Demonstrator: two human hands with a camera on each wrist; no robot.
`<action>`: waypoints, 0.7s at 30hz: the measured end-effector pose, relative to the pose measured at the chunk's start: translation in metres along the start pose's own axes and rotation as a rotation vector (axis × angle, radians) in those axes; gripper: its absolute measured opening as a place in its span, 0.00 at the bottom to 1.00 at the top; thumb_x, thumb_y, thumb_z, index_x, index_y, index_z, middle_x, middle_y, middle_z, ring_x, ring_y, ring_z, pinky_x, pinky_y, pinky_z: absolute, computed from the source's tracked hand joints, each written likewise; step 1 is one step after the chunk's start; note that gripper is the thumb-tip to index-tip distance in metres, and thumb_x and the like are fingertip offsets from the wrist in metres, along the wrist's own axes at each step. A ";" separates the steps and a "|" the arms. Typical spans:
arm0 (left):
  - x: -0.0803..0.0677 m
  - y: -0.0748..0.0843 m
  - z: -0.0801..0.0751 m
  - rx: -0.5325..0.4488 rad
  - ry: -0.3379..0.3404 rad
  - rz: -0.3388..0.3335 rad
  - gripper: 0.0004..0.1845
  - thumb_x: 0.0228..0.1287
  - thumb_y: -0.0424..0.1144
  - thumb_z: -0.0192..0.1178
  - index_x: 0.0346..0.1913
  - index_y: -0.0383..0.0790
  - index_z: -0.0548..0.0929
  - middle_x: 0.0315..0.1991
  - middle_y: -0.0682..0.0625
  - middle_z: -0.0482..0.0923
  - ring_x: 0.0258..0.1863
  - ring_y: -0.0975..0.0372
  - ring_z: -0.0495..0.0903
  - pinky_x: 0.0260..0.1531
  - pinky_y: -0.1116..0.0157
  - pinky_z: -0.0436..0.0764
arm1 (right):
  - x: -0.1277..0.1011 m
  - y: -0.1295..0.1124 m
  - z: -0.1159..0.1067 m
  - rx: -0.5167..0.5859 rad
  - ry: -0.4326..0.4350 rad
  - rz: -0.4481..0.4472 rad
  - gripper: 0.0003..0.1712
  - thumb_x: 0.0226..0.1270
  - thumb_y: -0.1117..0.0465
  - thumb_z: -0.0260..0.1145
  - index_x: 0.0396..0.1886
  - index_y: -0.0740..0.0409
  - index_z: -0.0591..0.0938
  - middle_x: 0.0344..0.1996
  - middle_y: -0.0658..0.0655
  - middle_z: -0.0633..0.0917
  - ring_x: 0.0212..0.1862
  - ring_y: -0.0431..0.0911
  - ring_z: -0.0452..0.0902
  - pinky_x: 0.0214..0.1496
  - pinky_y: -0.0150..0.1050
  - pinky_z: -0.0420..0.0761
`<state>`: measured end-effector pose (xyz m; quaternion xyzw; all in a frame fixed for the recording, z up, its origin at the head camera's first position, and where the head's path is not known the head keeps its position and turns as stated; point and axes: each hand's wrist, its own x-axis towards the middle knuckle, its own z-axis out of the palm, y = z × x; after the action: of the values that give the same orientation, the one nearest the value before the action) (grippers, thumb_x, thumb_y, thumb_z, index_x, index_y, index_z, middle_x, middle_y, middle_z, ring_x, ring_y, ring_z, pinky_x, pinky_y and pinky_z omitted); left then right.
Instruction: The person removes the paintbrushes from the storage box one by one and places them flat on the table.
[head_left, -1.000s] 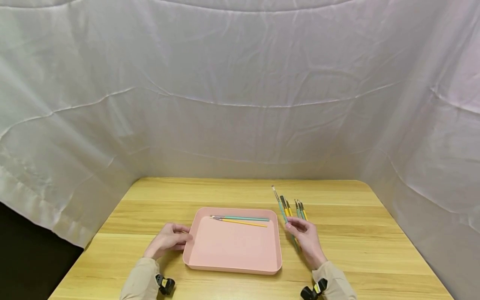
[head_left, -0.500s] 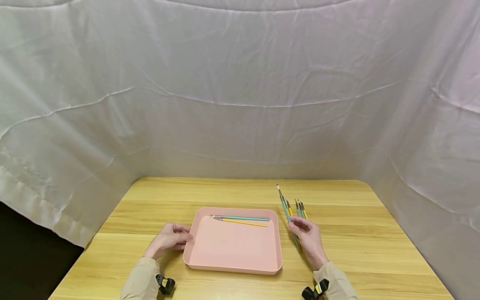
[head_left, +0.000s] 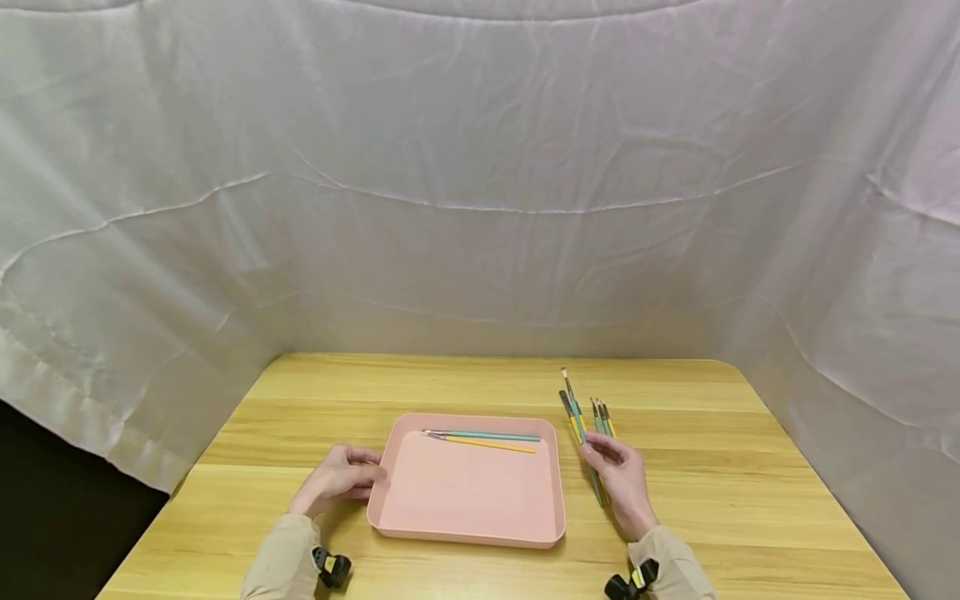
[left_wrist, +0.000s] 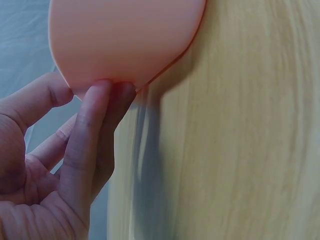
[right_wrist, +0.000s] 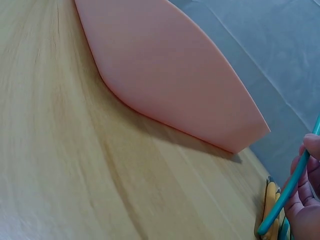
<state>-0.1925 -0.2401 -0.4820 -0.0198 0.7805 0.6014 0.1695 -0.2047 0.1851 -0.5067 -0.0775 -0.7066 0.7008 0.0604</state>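
Observation:
My left hand [head_left: 337,481] grips the left wall of a shallow pink tray [head_left: 465,504], thumb and fingertips at its rim. The left wrist view shows the same pinch on the pink wall [left_wrist: 125,40] from close by. To the right of the tray, my right hand [head_left: 621,490] pinches a teal paintbrush [head_left: 597,487], its bristles pointing away from me. In the right wrist view the teal handle [right_wrist: 286,196] slants across the fingers, with yellow handles [right_wrist: 270,202] just behind it. Yellow-handled paintbrushes [head_left: 575,427] lie beside and under the held one, partly hidden by the hand.
Inside the tray, a teal paintbrush [head_left: 498,436] and a yellow paintbrush [head_left: 491,446] lie along the far side. Several more paintbrushes [head_left: 602,415] lie just beyond my right hand on the wooden table [head_left: 735,500]. A grey curtain [head_left: 480,267] hangs behind the table.
My right hand has shifted slightly to the right with the teal paintbrush, whose bristle end moved right past the dark-tipped brush beside it. My left hand and the tray have stayed nearly still.

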 end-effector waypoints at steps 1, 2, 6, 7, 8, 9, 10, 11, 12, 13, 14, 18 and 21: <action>0.000 0.000 0.000 0.002 0.001 0.000 0.23 0.60 0.30 0.64 0.55 0.17 0.77 0.34 0.50 0.84 0.32 0.66 0.84 0.33 0.70 0.87 | 0.000 0.000 0.000 0.001 0.001 0.002 0.23 0.68 0.69 0.67 0.61 0.74 0.77 0.35 0.40 0.85 0.38 0.30 0.80 0.45 0.23 0.81; 0.000 0.000 0.000 0.002 0.004 0.000 0.23 0.60 0.30 0.64 0.55 0.17 0.77 0.34 0.50 0.84 0.32 0.66 0.84 0.33 0.70 0.87 | 0.000 0.000 -0.001 0.003 0.001 0.005 0.23 0.68 0.69 0.67 0.61 0.74 0.77 0.35 0.39 0.85 0.38 0.30 0.80 0.45 0.23 0.81; 0.001 -0.001 0.000 0.003 0.006 0.000 0.23 0.60 0.30 0.64 0.55 0.17 0.77 0.34 0.50 0.84 0.32 0.66 0.83 0.33 0.70 0.87 | 0.000 -0.001 -0.002 0.011 0.002 0.012 0.23 0.68 0.69 0.66 0.61 0.75 0.77 0.35 0.40 0.84 0.39 0.30 0.80 0.45 0.23 0.81; 0.001 -0.001 0.000 0.003 0.006 0.000 0.23 0.60 0.30 0.64 0.55 0.17 0.77 0.34 0.50 0.84 0.32 0.66 0.83 0.33 0.70 0.87 | 0.001 -0.001 -0.002 0.013 0.003 0.012 0.23 0.68 0.69 0.66 0.61 0.75 0.77 0.35 0.40 0.85 0.39 0.30 0.80 0.45 0.23 0.81; 0.001 -0.001 0.000 0.002 0.006 0.001 0.23 0.60 0.30 0.64 0.55 0.17 0.77 0.34 0.51 0.84 0.32 0.66 0.83 0.33 0.70 0.87 | 0.001 -0.001 -0.002 0.017 0.005 0.011 0.23 0.68 0.69 0.66 0.61 0.75 0.77 0.35 0.40 0.85 0.39 0.30 0.80 0.45 0.23 0.81; 0.000 -0.001 0.000 0.003 0.004 0.003 0.23 0.60 0.30 0.64 0.55 0.17 0.77 0.34 0.51 0.84 0.32 0.66 0.83 0.32 0.71 0.87 | 0.001 -0.001 -0.002 0.020 0.007 0.010 0.24 0.68 0.70 0.66 0.61 0.75 0.76 0.36 0.40 0.85 0.39 0.30 0.80 0.45 0.23 0.81; 0.000 -0.001 0.000 0.004 0.002 0.005 0.23 0.60 0.30 0.64 0.55 0.17 0.77 0.34 0.51 0.84 0.31 0.66 0.83 0.32 0.71 0.87 | 0.001 -0.001 -0.002 0.022 0.011 0.008 0.24 0.68 0.70 0.66 0.61 0.75 0.76 0.35 0.40 0.85 0.39 0.30 0.80 0.45 0.23 0.81; 0.000 0.000 0.000 0.005 0.001 0.006 0.23 0.61 0.30 0.64 0.55 0.17 0.77 0.34 0.50 0.84 0.31 0.66 0.83 0.32 0.71 0.87 | 0.001 -0.001 -0.003 0.025 0.013 0.006 0.24 0.68 0.70 0.66 0.61 0.76 0.76 0.35 0.40 0.85 0.39 0.30 0.80 0.45 0.23 0.81; 0.000 0.000 0.000 0.004 0.002 0.006 0.22 0.60 0.30 0.64 0.55 0.17 0.77 0.34 0.50 0.84 0.31 0.66 0.83 0.32 0.71 0.87 | 0.001 -0.001 -0.003 0.027 0.015 0.007 0.24 0.68 0.71 0.66 0.61 0.76 0.76 0.35 0.39 0.85 0.39 0.30 0.80 0.45 0.23 0.81; 0.000 0.000 0.000 0.007 0.001 0.007 0.23 0.61 0.30 0.64 0.55 0.17 0.77 0.34 0.50 0.84 0.31 0.66 0.83 0.32 0.70 0.87 | 0.001 -0.001 -0.004 0.033 0.018 0.008 0.24 0.68 0.71 0.66 0.61 0.76 0.76 0.35 0.39 0.85 0.39 0.30 0.80 0.45 0.23 0.81; 0.000 0.000 0.000 0.010 -0.001 0.008 0.23 0.61 0.30 0.64 0.55 0.17 0.77 0.34 0.50 0.84 0.31 0.66 0.83 0.32 0.70 0.87 | 0.001 -0.001 -0.004 0.038 0.024 0.007 0.24 0.68 0.71 0.66 0.61 0.77 0.76 0.34 0.38 0.85 0.38 0.30 0.80 0.45 0.22 0.81; 0.000 0.001 0.000 0.011 0.005 0.000 0.23 0.61 0.30 0.65 0.55 0.17 0.77 0.34 0.50 0.84 0.31 0.66 0.83 0.32 0.70 0.87 | 0.002 0.001 -0.006 0.051 0.058 0.016 0.23 0.68 0.73 0.65 0.60 0.79 0.76 0.30 0.37 0.85 0.36 0.29 0.81 0.42 0.22 0.82; 0.000 0.001 0.000 0.011 0.003 -0.003 0.23 0.61 0.30 0.64 0.55 0.17 0.77 0.34 0.51 0.84 0.32 0.66 0.83 0.33 0.70 0.87 | 0.003 0.003 -0.008 0.038 0.093 0.022 0.22 0.68 0.73 0.63 0.59 0.80 0.76 0.28 0.37 0.84 0.34 0.29 0.80 0.40 0.21 0.82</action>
<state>-0.1930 -0.2401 -0.4814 -0.0210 0.7839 0.5969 0.1693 -0.2059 0.1939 -0.5093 -0.1166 -0.6887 0.7102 0.0872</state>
